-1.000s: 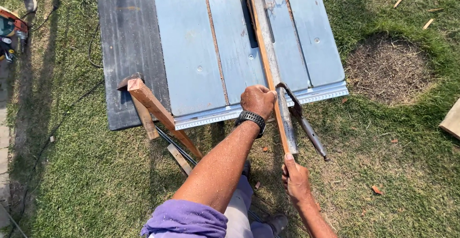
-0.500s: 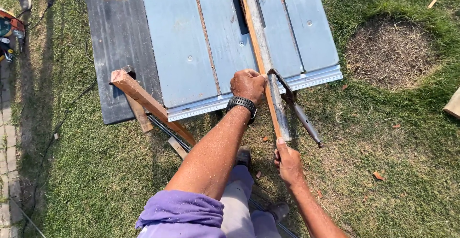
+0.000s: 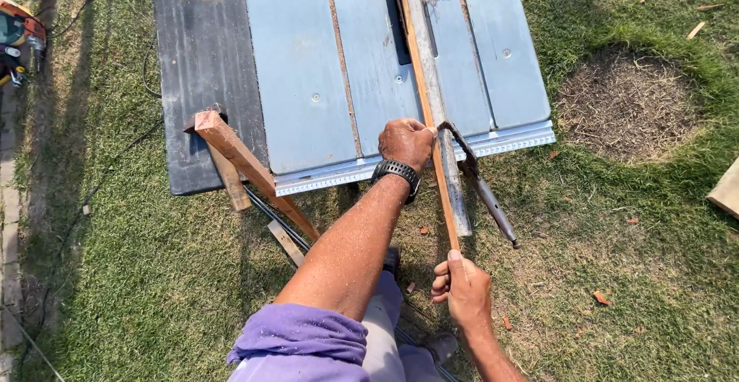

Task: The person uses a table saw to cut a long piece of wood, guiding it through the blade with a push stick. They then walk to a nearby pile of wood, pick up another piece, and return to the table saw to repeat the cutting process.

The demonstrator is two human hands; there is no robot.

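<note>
The surface (image 3: 308,82) stands on the grass (image 3: 600,274), and a long wood strip (image 3: 423,105) lies along it beside the fence rail (image 3: 439,120), its near end overhanging the front edge. Left hand (image 3: 406,142) sits on the strip at that edge; right hand (image 3: 462,293) is nearer, below the strip's end. A wooden post (image 3: 250,170) leans at the left front corner. Power tool (image 3: 19,36) far left.

The far end of the thin wooden strip (image 3: 425,113) and the surface (image 3: 308,66) beneath it are running off the top edge, while the left hand (image 3: 406,142) is hiding its own fingers and the strip's stretch beside it.
</note>
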